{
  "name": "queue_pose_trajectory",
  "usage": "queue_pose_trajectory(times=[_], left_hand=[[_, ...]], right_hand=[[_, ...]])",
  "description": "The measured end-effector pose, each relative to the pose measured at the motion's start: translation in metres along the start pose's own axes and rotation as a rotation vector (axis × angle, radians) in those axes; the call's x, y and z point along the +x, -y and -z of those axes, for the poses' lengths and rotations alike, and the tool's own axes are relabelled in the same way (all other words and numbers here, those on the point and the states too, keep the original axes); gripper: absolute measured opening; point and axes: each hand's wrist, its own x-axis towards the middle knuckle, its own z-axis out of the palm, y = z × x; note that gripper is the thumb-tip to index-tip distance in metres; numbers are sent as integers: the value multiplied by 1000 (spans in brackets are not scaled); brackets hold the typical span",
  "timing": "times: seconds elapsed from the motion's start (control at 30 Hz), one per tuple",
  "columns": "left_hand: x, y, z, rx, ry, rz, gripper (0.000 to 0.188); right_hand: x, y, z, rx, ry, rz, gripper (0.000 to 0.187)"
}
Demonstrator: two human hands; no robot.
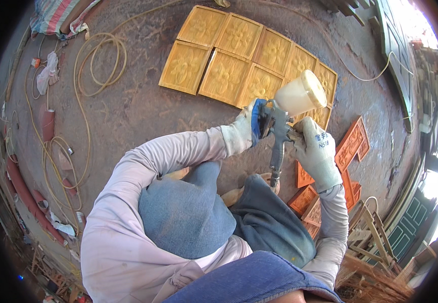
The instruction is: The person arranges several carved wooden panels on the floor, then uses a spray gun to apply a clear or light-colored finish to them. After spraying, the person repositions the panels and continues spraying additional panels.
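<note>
A grey spray gun [279, 128] with a cloudy white paint cup [300, 93] is held up in front of my knees. My left hand [246, 125], in a white glove with a blue palm, closes on the gun's left side; its fingertips are partly hidden. My right hand [316, 146], gloved too, is curled against the gun's right side below the cup, its fingertips tucked out of sight. The gun's handle [276, 156] hangs downward between the hands. Beyond the gun, several yellow carved flower panels [224, 81] lie in rows on the floor, partly covered by the cup.
Orange-red carved panels [351, 144] lie to the right, some near my right forearm. Coiled yellowish hose [100, 65] spreads over the floor [128, 111] at left, near red rolls [29, 199]. A dark green panel [395, 55] stands far right; a wooden frame [375, 227] is nearer.
</note>
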Motion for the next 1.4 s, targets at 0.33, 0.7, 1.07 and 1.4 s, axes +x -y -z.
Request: queue_pose_trajectory(times=[0.33, 0.7, 1.07, 1.4], left_hand=[[-3, -20, -27, -69, 69, -31, 45], [28, -56, -46, 90, 166, -204, 40], [58, -95, -97, 40, 193, -239, 38], [37, -41, -47, 389, 35, -819, 38]], right_hand=[[-1, 11, 8, 108, -49, -141, 12], [31, 13, 17, 79, -180, -112, 9], [78, 2, 49, 110, -431, -63, 16], [62, 9, -52, 1022, -293, -378, 40]])
